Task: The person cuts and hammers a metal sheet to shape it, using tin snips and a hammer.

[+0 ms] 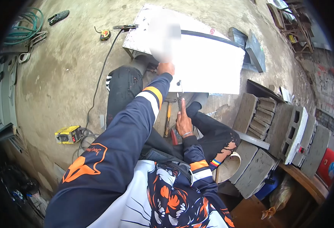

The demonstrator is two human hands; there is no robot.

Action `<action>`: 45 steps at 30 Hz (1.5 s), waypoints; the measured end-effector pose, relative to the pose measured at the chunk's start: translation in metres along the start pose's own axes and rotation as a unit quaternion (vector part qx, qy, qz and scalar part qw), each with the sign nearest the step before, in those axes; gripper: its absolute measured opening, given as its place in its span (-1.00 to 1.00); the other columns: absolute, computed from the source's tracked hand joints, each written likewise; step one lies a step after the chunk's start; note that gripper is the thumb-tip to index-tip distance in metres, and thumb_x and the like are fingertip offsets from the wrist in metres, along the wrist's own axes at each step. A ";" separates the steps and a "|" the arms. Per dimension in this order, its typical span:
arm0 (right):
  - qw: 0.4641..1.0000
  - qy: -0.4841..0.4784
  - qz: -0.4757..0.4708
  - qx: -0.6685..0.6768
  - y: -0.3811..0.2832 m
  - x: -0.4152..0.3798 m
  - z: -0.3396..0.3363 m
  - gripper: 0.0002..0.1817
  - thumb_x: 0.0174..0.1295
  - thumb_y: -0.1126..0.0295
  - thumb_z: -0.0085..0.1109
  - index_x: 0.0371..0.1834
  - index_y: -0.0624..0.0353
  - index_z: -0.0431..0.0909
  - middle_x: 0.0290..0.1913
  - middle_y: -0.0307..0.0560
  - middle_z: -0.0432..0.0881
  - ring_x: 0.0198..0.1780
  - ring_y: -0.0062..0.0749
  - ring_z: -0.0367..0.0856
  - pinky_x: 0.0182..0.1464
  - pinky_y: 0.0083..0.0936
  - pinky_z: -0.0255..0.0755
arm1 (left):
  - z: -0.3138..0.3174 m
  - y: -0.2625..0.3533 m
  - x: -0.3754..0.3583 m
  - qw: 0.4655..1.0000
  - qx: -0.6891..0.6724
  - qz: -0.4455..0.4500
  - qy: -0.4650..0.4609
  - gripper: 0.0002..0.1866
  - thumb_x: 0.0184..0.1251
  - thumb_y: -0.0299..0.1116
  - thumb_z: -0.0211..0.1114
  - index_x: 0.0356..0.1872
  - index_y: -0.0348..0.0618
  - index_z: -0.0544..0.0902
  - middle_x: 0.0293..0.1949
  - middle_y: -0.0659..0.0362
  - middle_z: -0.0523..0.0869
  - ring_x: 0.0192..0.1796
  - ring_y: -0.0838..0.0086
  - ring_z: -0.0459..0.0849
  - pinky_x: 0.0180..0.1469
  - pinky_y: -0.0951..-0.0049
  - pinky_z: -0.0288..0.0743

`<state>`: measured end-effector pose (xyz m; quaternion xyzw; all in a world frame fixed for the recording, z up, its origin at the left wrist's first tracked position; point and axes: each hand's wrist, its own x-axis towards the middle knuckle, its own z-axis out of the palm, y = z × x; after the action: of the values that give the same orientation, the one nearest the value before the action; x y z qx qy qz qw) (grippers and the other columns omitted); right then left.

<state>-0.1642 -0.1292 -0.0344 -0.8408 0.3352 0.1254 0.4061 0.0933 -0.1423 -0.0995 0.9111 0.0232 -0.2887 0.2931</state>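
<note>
Feed's patchy: the white panel (212, 62) sits over the bench (135, 41), partly lost in blur. My left grip (166, 68) is by its edge, fingers hidden, can't tell; right grip (184, 123) holds some dark tool (179, 99), hard to make out.

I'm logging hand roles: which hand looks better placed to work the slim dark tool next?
Probably the right hand: its extended finger lies alongside the slim dark tool. The left hand is farther off, beside the white panel.
</note>
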 end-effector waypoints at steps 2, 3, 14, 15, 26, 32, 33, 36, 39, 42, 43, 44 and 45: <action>1.000 0.000 -0.002 -0.006 -0.007 0.001 -0.004 -0.27 0.44 0.39 -0.20 0.62 -0.20 -0.23 -0.22 0.42 0.64 -0.27 0.34 0.63 -0.18 0.03 0.46 | 0.000 -0.001 -0.003 1.000 -0.015 0.010 -0.005 -0.58 0.48 -0.14 -0.01 -0.15 -0.25 0.72 -0.04 -0.18 0.72 0.08 -0.08 0.67 0.15 0.01 0.54; 1.000 0.003 -0.004 -0.012 -0.011 0.001 -0.006 -0.26 0.43 0.40 -0.20 0.62 -0.21 -0.24 -0.17 0.48 0.63 -0.23 0.40 0.61 -0.17 0.07 0.45 | 0.000 -0.002 -0.004 1.000 -0.015 0.006 -0.007 -0.58 0.48 -0.14 -0.01 -0.15 -0.25 0.72 -0.04 -0.18 0.72 0.08 -0.08 0.67 0.15 0.01 0.54; 0.994 -0.052 0.041 -0.086 -0.040 0.015 -0.019 -0.17 0.36 0.43 -0.12 0.61 -0.06 -0.36 -0.31 0.54 0.61 -0.30 0.42 0.62 -0.21 0.13 0.46 | -0.007 -0.002 -0.001 0.999 -0.026 0.000 -0.023 -0.61 0.41 -0.18 0.01 -0.13 -0.24 0.72 -0.02 -0.17 0.71 0.11 -0.09 0.66 0.16 0.01 0.53; 0.996 -0.035 0.038 -0.070 -0.033 0.009 -0.010 -0.16 0.35 0.43 -0.11 0.61 -0.10 -0.35 -0.32 0.54 0.60 -0.30 0.42 0.62 -0.21 0.14 0.45 | -0.005 -0.004 0.001 0.999 -0.028 0.009 -0.020 -0.61 0.41 -0.18 0.01 -0.13 -0.24 0.72 -0.02 -0.17 0.71 0.11 -0.09 0.66 0.16 0.01 0.53; 0.998 0.038 0.035 -0.034 0.011 0.002 0.008 -0.17 0.32 0.44 -0.03 0.61 -0.23 -0.20 -0.37 0.48 0.61 -0.27 0.41 0.61 -0.19 0.13 0.42 | 0.000 -0.011 0.025 0.994 0.050 0.065 -0.076 -0.56 0.38 -0.17 0.02 0.01 -0.29 0.68 0.10 -0.16 0.66 0.19 -0.01 0.62 0.24 0.10 0.49; 0.998 0.039 0.042 0.009 0.022 -0.002 0.004 -0.18 0.32 0.43 -0.03 0.61 -0.23 -0.16 -0.26 0.52 0.62 -0.17 0.40 0.61 -0.11 0.12 0.42 | -0.020 0.003 0.008 0.994 0.045 0.027 -0.096 -0.49 0.42 -0.04 0.07 0.11 -0.29 0.62 0.20 -0.17 0.59 0.24 0.00 0.58 0.27 0.08 0.45; 0.998 0.031 0.055 -0.001 0.020 -0.001 0.003 -0.19 0.32 0.43 -0.03 0.61 -0.23 -0.16 -0.26 0.51 0.62 -0.17 0.41 0.61 -0.11 0.12 0.42 | -0.031 0.011 -0.005 0.998 0.050 0.003 -0.041 -0.44 0.37 -0.01 0.18 0.20 -0.27 0.54 0.26 -0.15 0.53 0.30 0.02 0.52 0.30 0.07 0.42; 0.997 0.022 0.070 -0.006 0.019 0.002 0.006 -0.20 0.33 0.40 -0.05 0.61 -0.23 -0.16 -0.26 0.50 0.63 -0.18 0.42 0.61 -0.10 0.12 0.43 | -0.072 0.035 -0.039 0.989 0.110 0.076 0.057 -0.24 0.22 0.01 0.38 0.34 -0.23 0.37 0.35 -0.11 0.42 0.41 0.03 0.38 0.36 0.05 0.31; 0.997 0.021 0.070 -0.017 0.020 0.003 0.005 -0.18 0.33 0.33 -0.04 0.61 -0.30 -0.19 -0.32 0.45 0.63 -0.24 0.38 0.62 -0.14 0.14 0.43 | -0.064 0.052 -0.041 0.924 0.232 0.297 0.064 -0.09 0.06 -0.03 0.53 0.39 -0.19 0.29 0.40 -0.10 0.33 0.48 0.03 0.25 0.44 0.08 0.19; 0.999 0.015 0.043 -0.018 0.020 0.002 -0.002 -0.16 0.33 0.29 -0.02 0.61 -0.38 -0.23 -0.37 0.37 0.65 -0.31 0.34 0.63 -0.18 0.15 0.43 | -0.029 0.063 -0.008 0.821 0.351 0.450 -0.015 0.10 -0.07 0.01 0.61 0.49 -0.04 0.16 0.51 -0.13 0.13 0.55 -0.05 0.07 0.52 0.01 0.03; 1.000 0.009 0.019 -0.011 0.021 0.000 -0.004 -0.16 0.33 0.29 -0.02 0.61 -0.39 -0.23 -0.36 0.33 0.67 -0.32 0.34 0.63 -0.18 0.15 0.44 | -0.024 0.065 -0.003 0.812 0.410 0.407 -0.083 0.20 -0.12 0.03 0.63 0.53 0.05 0.05 0.55 -0.11 -0.01 0.58 -0.06 -0.03 0.53 -0.07 -0.03; 1.000 0.009 0.023 -0.011 0.024 0.001 -0.005 -0.16 0.33 0.29 -0.02 0.61 -0.39 -0.23 -0.36 0.33 0.67 -0.32 0.34 0.63 -0.18 0.15 0.44 | -0.019 0.067 0.002 0.795 0.466 0.359 -0.150 0.30 -0.17 0.05 0.65 0.58 0.13 -0.06 0.59 -0.09 -0.15 0.60 -0.08 -0.14 0.53 -0.15 -0.10; 0.999 0.004 0.022 0.036 0.027 0.003 -0.004 -0.18 0.33 0.31 -0.04 0.61 -0.36 -0.19 -0.25 0.34 0.67 -0.24 0.34 0.63 -0.12 0.10 0.45 | -0.014 0.067 0.009 0.799 0.467 0.341 -0.163 0.44 -0.25 0.09 0.68 0.59 0.28 -0.25 0.60 -0.02 -0.40 0.62 -0.06 -0.32 0.52 -0.26 -0.17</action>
<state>-0.1799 -0.1463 -0.0494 -0.8185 0.3592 0.1187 0.4324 0.1221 -0.1910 -0.0601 0.8258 -0.4752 -0.2904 -0.0890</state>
